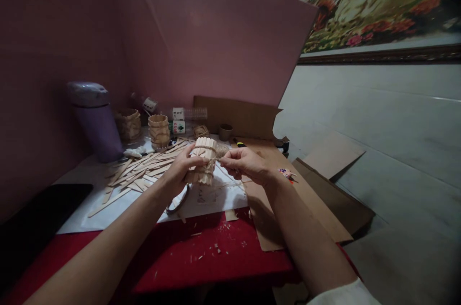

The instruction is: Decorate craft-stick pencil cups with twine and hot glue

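Note:
My left hand (183,168) is closed around a small cup made of upright wooden craft sticks (204,149), tilted a little above the table. Twine bands wrap the cup near its upper part and lower down. At the cup's right side my right hand (242,163) pinches a strand of twine (218,159) between thumb and fingers. Behind the cup and partly covered by it lies a bundle of twine (222,149). A heap of loose craft sticks (142,170) spreads to the left of my left hand.
Two finished-looking stick cups (159,132) stand at the back left near a purple bottle (96,120). A twine ball (200,131) and small brown pot (225,131) sit behind. Cardboard (268,218) covers the right side. Wood scraps dot the red cloth (201,266).

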Motion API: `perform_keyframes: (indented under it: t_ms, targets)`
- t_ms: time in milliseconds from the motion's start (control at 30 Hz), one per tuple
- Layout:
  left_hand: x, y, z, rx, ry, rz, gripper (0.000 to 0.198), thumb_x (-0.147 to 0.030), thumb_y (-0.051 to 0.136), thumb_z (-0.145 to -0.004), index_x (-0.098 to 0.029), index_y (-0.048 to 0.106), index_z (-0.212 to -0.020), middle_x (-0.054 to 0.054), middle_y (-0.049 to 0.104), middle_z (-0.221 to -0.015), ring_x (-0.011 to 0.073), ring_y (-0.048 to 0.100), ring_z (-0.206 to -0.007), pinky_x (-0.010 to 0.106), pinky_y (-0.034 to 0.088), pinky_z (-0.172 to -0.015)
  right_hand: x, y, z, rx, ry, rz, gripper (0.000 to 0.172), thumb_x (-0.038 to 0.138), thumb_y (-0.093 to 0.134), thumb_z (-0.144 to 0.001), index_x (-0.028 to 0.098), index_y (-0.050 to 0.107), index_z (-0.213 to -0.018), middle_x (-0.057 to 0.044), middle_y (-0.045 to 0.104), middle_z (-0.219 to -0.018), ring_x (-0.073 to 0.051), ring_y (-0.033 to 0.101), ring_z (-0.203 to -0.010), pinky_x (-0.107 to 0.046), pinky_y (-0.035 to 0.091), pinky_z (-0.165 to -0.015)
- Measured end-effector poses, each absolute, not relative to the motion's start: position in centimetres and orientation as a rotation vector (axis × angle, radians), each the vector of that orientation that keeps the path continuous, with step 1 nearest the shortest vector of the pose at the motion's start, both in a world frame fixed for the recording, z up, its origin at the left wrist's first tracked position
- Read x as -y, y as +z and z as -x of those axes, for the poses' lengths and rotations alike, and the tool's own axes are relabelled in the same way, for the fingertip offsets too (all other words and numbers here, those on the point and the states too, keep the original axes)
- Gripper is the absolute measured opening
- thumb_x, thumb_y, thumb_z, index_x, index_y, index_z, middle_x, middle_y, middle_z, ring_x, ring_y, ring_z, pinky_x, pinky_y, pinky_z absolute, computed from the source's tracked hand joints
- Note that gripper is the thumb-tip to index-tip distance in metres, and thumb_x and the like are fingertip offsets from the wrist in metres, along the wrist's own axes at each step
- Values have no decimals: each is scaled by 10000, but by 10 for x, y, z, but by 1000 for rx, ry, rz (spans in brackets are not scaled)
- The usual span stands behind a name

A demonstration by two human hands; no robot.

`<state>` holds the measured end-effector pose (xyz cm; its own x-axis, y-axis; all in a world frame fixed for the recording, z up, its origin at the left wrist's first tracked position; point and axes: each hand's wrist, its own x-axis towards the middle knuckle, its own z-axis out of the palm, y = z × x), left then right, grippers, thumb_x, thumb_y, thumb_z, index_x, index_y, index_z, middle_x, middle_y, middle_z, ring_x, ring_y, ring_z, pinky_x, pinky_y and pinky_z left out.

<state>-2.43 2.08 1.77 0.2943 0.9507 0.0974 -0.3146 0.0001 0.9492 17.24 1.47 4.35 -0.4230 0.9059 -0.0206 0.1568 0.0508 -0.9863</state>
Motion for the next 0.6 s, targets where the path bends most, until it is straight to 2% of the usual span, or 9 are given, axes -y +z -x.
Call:
perform_keyframes:
  t_ms: [133, 267, 467, 600]
  targets:
    - [-23, 17, 25, -757, 1145, -1113, 592, -221, 765, -584, -152, 575, -1141, 46, 673, -883, 161, 626, -666, 260, 512, -568, -22, 35, -175, 1616, 1428, 1120, 397, 482, 819, -655, 176, 565, -648, 62, 483, -518, -61, 376, -468, -204, 228, -433]
    - [-25, 15, 25, -773, 1132, -1091, 576, -220, 764, -581, -147, 576, -1120, 46, 668, -870, 163, 623, -662, 264, 508, -572, -23, 22, -175, 1647, 1309, 1128, 374, 504, 765, -715, 174, 591, -698, 54, 489, -555, -60, 355, -477, -208, 215, -437]
    - [-26, 10, 24, -761, 1092, -1061, 594, -221, 766, -596, -154, 576, -1154, 59, 677, -890, 178, 641, -696, 267, 509, -583, -18, 18, -165, 1685, 1025, 1120, 356, 497, 749, -714, 181, 590, -678, 24, 548, -615, -95, 435, -559, -243, 325, -513]
    - [-24, 9, 21, -795, 1059, -1041, 592, -218, 766, -584, -167, 575, -1143, 39, 668, -856, 164, 623, -656, 248, 487, -546, -14, 15, -162, 1688, 904, 1124, 324, 479, 729, -744, 183, 609, -685, 27, 544, -614, -107, 453, -572, -256, 345, -537]
